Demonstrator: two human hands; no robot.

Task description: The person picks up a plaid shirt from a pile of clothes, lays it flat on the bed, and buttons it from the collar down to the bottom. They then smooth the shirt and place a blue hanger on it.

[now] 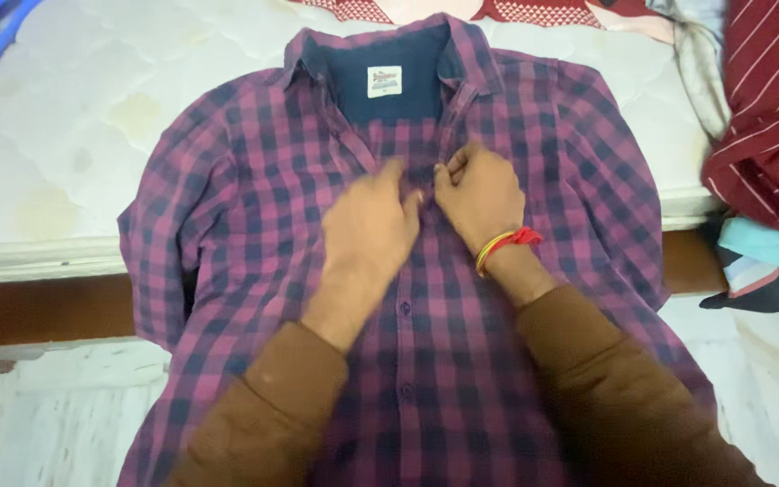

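Our left hand (373, 221) and right hand (480, 194) pinch the purple checked shirt's (254, 207) placket on the mattress (65, 117); we'd best keep both edges aligned.

A shirt (254, 225) lies spread on a mattress (56, 117), its lower part hanging over the edge. Both hands, the left hand (371, 225) and the right hand (480, 194), rest on its chest. A heap of clothes (768, 135) lies to its right.

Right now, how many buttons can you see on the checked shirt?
2. One button sits on the front strip just below the left hand; another button lies lower, between the sleeves. More may hide under the hands or collar.
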